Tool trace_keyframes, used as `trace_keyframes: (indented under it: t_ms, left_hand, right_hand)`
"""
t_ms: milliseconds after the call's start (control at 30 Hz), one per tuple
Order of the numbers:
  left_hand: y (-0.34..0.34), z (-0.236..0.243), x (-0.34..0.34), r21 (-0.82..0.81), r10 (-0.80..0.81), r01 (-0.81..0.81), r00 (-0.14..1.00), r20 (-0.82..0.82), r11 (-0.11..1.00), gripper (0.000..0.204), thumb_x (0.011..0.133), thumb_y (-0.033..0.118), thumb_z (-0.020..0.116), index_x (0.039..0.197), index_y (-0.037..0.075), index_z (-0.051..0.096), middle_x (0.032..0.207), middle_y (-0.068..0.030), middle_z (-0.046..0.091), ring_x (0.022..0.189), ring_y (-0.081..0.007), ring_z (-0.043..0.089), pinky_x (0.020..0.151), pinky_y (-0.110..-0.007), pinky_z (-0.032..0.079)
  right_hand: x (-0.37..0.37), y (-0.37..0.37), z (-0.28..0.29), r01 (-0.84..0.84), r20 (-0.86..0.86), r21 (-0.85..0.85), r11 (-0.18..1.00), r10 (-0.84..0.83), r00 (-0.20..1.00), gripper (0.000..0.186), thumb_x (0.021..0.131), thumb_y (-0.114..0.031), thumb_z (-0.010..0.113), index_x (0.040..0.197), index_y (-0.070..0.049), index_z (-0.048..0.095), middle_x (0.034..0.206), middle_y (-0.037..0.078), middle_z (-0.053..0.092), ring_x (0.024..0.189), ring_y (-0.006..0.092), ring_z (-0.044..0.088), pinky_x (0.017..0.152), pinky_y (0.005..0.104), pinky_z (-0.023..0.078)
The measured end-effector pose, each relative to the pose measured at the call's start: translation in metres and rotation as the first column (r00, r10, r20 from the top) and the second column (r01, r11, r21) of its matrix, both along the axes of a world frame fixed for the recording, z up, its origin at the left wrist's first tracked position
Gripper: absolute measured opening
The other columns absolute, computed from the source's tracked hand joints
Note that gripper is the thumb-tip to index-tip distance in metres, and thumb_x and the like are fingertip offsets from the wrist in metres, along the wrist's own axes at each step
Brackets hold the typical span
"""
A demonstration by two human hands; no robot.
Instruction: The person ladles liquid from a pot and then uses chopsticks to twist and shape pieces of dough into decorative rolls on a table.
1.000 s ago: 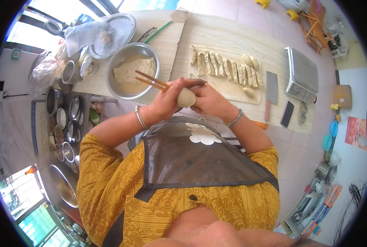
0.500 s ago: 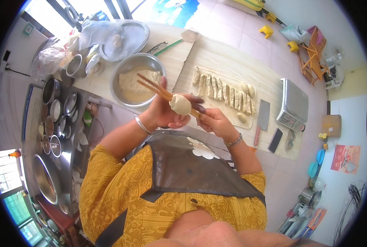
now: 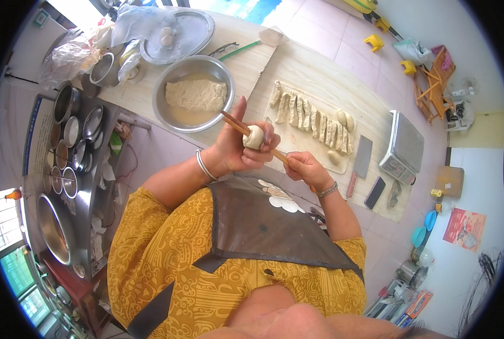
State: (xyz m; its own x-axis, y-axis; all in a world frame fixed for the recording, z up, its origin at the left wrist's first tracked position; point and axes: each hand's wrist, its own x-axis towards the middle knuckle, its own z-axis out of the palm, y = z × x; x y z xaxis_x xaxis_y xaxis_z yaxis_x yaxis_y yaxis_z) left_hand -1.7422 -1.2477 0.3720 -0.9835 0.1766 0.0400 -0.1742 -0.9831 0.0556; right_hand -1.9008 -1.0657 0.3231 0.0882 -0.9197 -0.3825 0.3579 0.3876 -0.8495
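Note:
A pale, rounded piece of dough (image 3: pixel 254 137) is wound around a pair of wooden chopsticks (image 3: pixel 235 123). Fingers of my left hand (image 3: pixel 234 148) curl around this dough from below, the thumb pointing up. My right hand (image 3: pixel 308 170) pinches the other end of the chopsticks, which slant down to the right. Beyond my left hand stands a metal bowl (image 3: pixel 160 107) holding a rough slab of dough (image 3: pixel 196 96) in cloudy liquid. Several dough strips (image 3: pixel 314 124) lie side by side on a pale board (image 3: pixel 288 138), with a few small rounded dough lumps (image 3: pixel 345 120) at its right end.
Right of the board lie a cleaver (image 3: pixel 362 161), a phone (image 3: pixel 376 192) and a grey scale (image 3: pixel 401 144). A metal tray (image 3: pixel 192 37) and a green stick (image 3: pixel 240 50) are behind the bowl. On the left, a metal counter (image 3: pixel 91 212) carries several pots and ladles.
My left fingers have closed around the dough, and the chopsticks poke out less beyond it. My right hand has shifted slightly right and down. The view has tilted a little.

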Motion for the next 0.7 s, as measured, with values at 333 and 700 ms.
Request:
trace_keyframes:
  t_ms: [333,700]
  left_hand:
    - [-0.007,-0.002,0.002,-0.138,-0.093,0.084,0.994,-0.059,0.987,0.090,0.076,0.077,0.035,0.109,-0.004,0.053,0.100,-0.0242,0.057,0.042,-0.0278,0.049,0.029,-0.026,0.031]
    - [-0.009,-0.028,0.014,0.111,-0.062,0.057,0.997,0.045,0.992,0.060,0.093,0.053,0.031,0.075,0.000,0.051,0.067,-0.0087,0.043,0.043,-0.0090,0.029,0.034,-0.020,0.024]
  right_hand:
    - [0.011,-0.017,0.039,-0.139,-0.185,-0.084,0.987,0.122,0.975,0.030,0.094,-0.026,0.047,0.084,-0.001,0.059,0.059,-0.004,0.045,0.052,0.0041,0.038,0.049,0.0197,0.031]
    - [0.018,-0.017,0.013,-0.093,-0.187,-0.051,0.994,0.082,0.979,0.026,0.093,-0.024,0.049,0.082,-0.001,0.057,0.058,0.000,0.047,0.049,0.0075,0.041,0.045,0.0228,0.033]
